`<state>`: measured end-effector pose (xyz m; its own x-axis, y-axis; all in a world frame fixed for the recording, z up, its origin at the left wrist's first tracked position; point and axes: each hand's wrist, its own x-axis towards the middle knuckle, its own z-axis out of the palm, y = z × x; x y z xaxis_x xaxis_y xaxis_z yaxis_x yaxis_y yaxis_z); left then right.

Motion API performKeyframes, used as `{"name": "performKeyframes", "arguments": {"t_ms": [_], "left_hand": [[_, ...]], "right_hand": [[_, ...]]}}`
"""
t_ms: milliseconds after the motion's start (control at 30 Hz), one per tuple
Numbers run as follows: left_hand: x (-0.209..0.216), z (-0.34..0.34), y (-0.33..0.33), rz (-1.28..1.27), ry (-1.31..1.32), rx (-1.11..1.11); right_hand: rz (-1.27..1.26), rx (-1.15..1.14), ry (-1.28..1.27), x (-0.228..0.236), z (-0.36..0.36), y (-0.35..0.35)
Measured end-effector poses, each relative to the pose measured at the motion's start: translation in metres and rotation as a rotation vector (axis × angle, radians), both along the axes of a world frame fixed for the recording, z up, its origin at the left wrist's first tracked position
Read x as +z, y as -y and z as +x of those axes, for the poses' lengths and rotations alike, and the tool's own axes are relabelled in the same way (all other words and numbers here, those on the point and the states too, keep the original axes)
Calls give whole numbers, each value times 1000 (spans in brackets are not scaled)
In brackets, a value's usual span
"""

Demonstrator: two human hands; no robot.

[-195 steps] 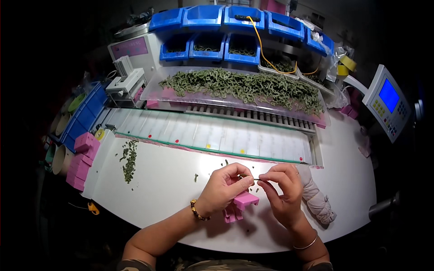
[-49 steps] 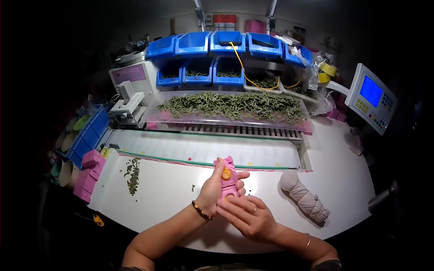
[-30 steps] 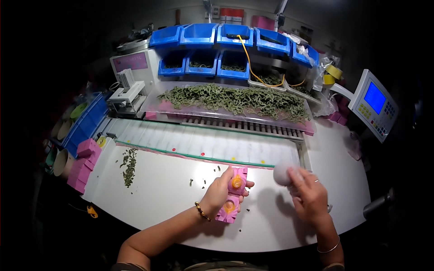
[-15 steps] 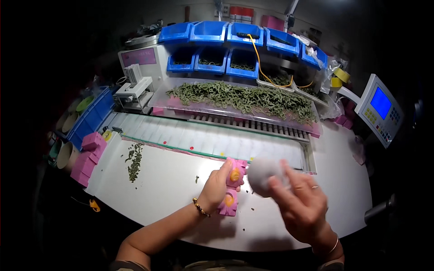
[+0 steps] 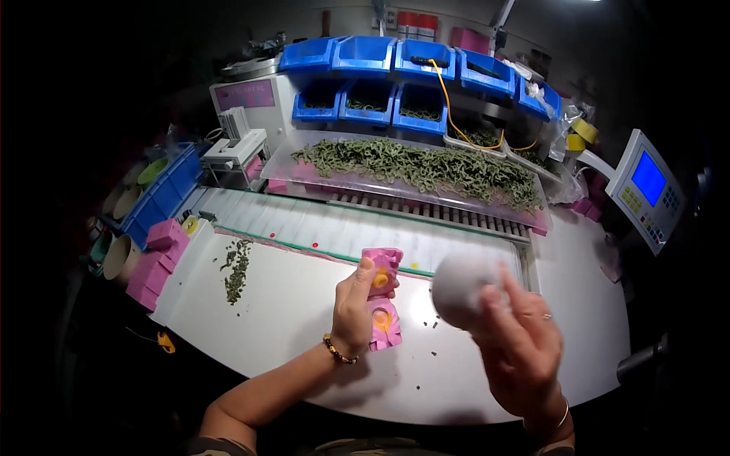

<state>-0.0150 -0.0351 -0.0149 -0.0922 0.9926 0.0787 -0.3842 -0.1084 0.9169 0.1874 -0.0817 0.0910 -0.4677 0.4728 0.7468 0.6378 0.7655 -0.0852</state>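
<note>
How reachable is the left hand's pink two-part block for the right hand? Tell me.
Probably yes: no obstacle shows between the pink block and the rounded grey bundle the right hand holds.

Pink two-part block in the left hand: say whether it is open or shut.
Open. The left hand holds the pink two-part block with its halves spread end to end; yellow rounds show in both.

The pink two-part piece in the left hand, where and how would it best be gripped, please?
Probably best by the right edge of the lower half, coming from the right. The left hand grasps the pink two-part piece from the left, mostly at its upper half, and that lower right edge looks free; keeping to the rim would avoid the yellow centre.
</note>
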Motion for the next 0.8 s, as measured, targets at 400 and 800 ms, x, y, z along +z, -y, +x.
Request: {"name": "performKeyframes", "arguments": {"t_ms": [400, 800], "left_hand": [[15, -11, 12, 332, -173, 100], [14, -23, -11, 74, 78, 252]], "right_hand": [[-49, 49, 67, -7, -4, 5], [-398, -68, 464, -51, 42, 0]]}}
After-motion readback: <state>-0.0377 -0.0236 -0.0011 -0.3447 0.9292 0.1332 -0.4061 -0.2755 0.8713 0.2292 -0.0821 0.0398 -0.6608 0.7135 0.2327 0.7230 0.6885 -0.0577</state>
